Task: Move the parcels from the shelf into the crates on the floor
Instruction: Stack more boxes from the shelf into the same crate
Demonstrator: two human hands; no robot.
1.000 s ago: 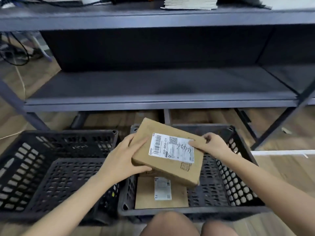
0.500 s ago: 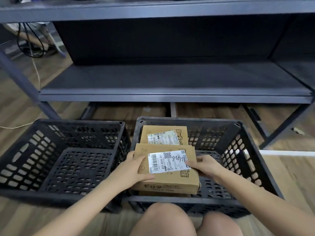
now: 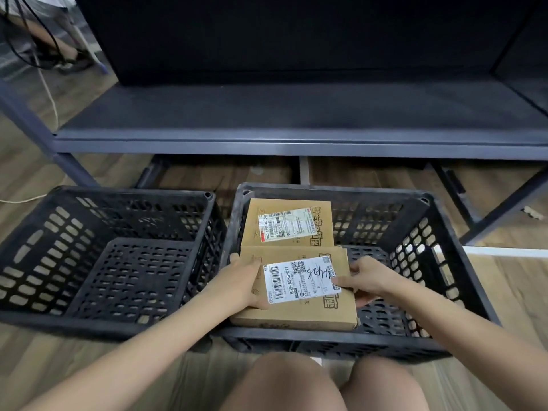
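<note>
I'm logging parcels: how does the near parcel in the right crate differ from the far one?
The near parcel is held by left hand and right hand; the far parcel lies untouched. The near parcel's label bears black handwriting; the far parcel's has a red strip. Both are brown cardboard with white labels.

The left crate [image 3: 35, 262] and the right crate [image 3: 430, 232] were black, pierced in a regular grid of small slots. The front parcel [image 3: 296, 312] was brown cardboard. Its label [image 3: 299, 280] was white with black barcodes and a black handwritten scribble. The rear parcel [image 3: 255, 229] was the same brown, its white label [image 3: 286, 223] edged with red. The shelf [image 3: 296, 114] was dark grey-blue, and the floor [image 3: 504, 292] showed light brown wood grain.
</note>
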